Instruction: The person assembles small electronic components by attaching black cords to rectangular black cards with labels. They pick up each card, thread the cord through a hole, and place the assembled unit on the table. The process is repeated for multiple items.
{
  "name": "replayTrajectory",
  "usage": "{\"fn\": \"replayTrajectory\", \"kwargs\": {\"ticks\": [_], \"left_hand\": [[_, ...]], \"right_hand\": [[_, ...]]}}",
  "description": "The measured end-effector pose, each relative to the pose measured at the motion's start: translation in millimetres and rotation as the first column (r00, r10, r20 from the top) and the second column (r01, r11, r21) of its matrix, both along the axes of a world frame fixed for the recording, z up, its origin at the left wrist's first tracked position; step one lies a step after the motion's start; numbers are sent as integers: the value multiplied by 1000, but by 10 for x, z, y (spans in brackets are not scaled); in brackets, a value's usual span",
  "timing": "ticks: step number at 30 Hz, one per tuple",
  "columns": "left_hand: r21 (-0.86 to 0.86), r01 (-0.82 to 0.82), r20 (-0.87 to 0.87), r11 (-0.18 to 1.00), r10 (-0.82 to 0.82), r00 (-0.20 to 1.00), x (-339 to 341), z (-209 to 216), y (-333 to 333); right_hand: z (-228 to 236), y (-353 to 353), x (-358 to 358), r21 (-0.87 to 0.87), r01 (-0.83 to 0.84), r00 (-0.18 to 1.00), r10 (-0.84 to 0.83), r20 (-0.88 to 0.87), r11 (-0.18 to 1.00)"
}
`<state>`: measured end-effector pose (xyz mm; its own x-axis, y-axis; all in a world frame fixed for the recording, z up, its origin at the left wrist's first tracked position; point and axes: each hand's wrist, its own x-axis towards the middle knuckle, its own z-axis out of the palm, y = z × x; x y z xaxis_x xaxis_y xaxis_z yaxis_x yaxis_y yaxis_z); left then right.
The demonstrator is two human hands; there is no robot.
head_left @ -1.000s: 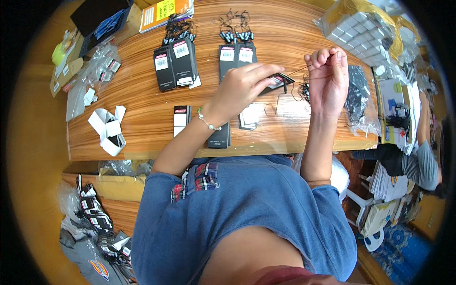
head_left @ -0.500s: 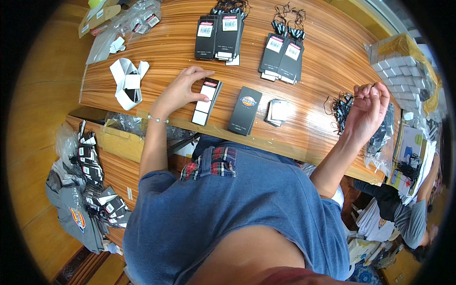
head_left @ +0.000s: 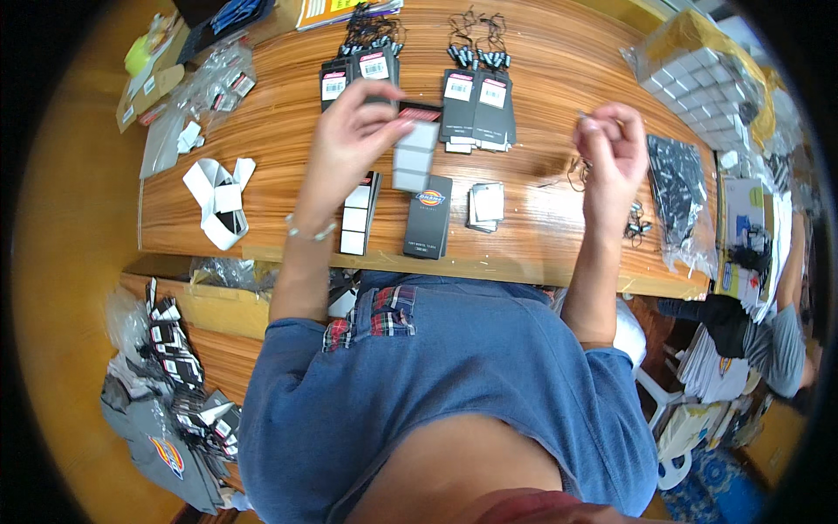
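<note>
My left hand pinches a hang tag with a red-and-black top and white panels, lifted above the table. Below it lie a narrow stack of similar white-panelled tags and a stack of larger black tags. Small white cards are piled to their right. My right hand is raised, thumb and fingers pinched on a thin black string that dangles. Beneath that wrist are more black strings, partly hidden.
Finished-looking tag bundles with strings lie at the far side, another bundle left of them. A white curled strip lies left. Bagged white boxes and a plastic bag of black pieces stand right. A co-worker's sleeve shows lower right.
My left hand has lifted a tag off the narrow stack and moved it up and right. My right hand has come inward, away from the string pile.
</note>
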<state>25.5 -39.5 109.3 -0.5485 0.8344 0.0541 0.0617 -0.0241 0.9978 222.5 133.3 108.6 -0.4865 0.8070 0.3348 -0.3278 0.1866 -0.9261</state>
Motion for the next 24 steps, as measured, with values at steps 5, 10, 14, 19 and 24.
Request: {"fn": "replayTrajectory", "kwargs": {"ticks": [5,10,14,19,24], "left_hand": [[175,38,-186,984,-5,983,413,13,637],[173,102,-206,980,-65,976,603,72,693],[144,133,-225,981,-98,969,595,80,662],[180,119,-210,976,-81,974,609,84,647],[210,124,-183,970,-86,979,608,89,651]], "right_hand": [[-65,-154,-141,220,-4,994,-20,108,975],[-23,-180,-135,316,37,984,-90,154,948],[2,-198,-116,335,55,979,-118,169,940],[-12,-204,-140,338,69,988,-112,109,939],[1,-223,-160,391,92,982,-149,117,916]]}}
